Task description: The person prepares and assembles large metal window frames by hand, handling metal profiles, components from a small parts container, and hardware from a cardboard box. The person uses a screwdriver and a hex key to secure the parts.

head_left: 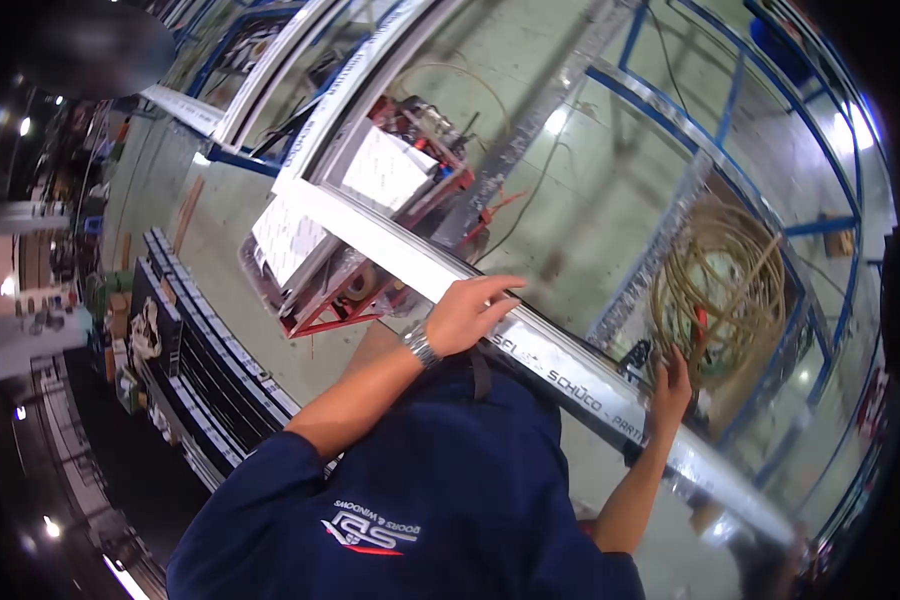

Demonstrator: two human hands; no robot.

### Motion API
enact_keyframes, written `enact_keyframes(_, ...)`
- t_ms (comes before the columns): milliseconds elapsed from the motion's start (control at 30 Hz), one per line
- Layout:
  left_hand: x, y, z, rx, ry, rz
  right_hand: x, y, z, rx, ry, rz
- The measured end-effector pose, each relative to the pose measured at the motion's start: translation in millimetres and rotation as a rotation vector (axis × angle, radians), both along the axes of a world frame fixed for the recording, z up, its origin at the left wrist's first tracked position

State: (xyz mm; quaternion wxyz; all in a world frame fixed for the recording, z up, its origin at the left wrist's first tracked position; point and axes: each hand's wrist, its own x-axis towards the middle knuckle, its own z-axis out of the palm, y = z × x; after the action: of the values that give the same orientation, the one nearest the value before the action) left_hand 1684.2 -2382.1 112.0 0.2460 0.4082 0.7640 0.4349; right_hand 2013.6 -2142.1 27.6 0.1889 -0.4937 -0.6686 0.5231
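A long white profile (570, 375) with printed lettering runs diagonally in front of my body, joined at its upper left to more profiles of a frame. My left hand (470, 312), with a metal watch at the wrist, lies over the profile near the middle, its fingers stretched out and apart. My right hand (673, 385) is at the profile's far edge, further right, its fingers raised and slightly bent. Nothing shows between the fingers of either hand.
Below the frame stands a red cart (330, 322) with papers and tools. A coiled hose (720, 290) lies at the right, beside blue metal racks (740, 165). Stacked dark profiles (195, 350) are at the left. A cable crosses the floor.
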Motion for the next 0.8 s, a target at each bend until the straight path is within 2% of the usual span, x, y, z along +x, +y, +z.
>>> enact_keyframes(100, -25.9, -59.4, 10.0, -0.02, -0.016, 0.214, -6.5, -1.9, 0.5, 0.021, -0.056, 0.017)
enact_keyframes(167, -48.6, -108.9, -5.6, -0.012, -0.274, 0.431, -5.2, -3.1, -4.3, 0.102, -0.13, 0.083)
enact_keyframes(233, -75.7, -155.5, -21.1, 0.002, -0.361, 0.628, -10.9, -9.1, -5.3, 0.178, -0.187, 0.117)
enact_keyframes(333, -127.9, -221.0, -35.0, -0.354, -0.136, 0.75, -41.9, -34.7, -4.0, 0.216, -0.102, 0.124)
enact_keyframes(367, -145.7, -244.3, -49.3, -0.387, -0.098, 0.79, -64.2, -49.9, 10.0, 0.217, -0.135, 0.138)
enact_keyframes(400, -164.0, -269.7, -71.0, -0.421, -0.061, 0.831, -86.8, -66.2, 23.8, 0.219, -0.169, 0.151)
enact_keyframes(433, -182.8, -299.6, -105.2, -0.489, 0.135, 0.899, -101.9, -76.5, 22.2, 0.278, -0.151, 0.202)
enact_keyframes(467, -202.5, -322.8, -131.5, -0.522, 0.15, 1.046, -118.8, -89.5, 24.8, 0.239, -0.167, 0.227)
enact_keyframes(533, -241.0, -360.9, -160.7, -0.668, 0.034, 1.221, -161.4, -119.3, 35.7, 0.23, -0.139, 0.267)
enact_keyframes(600, -270.4, -387.3, -180.8, -0.645, -0.072, 1.327, -204.0, -147.9, 37.0, 0.281, -0.071, 0.294)
enact_keyframes(633, -282.7, -398.1, -193.4, -0.633, -0.131, 1.377, -228.5, -163.1, 44.1, 0.317, -0.119, 0.332)
enact_keyframes(733, -305.4, -433.1, -248.3, -0.202, -0.696, 1.293, -292.5, -202.3, 55.6, 0.333, -0.127, 0.512)
enact_keyframes(800, -310.8, -429.0, -250.6, -0.191, -0.696, 1.339, -340.1, -232.0, 84.7, 0.334, -0.215, 0.612)
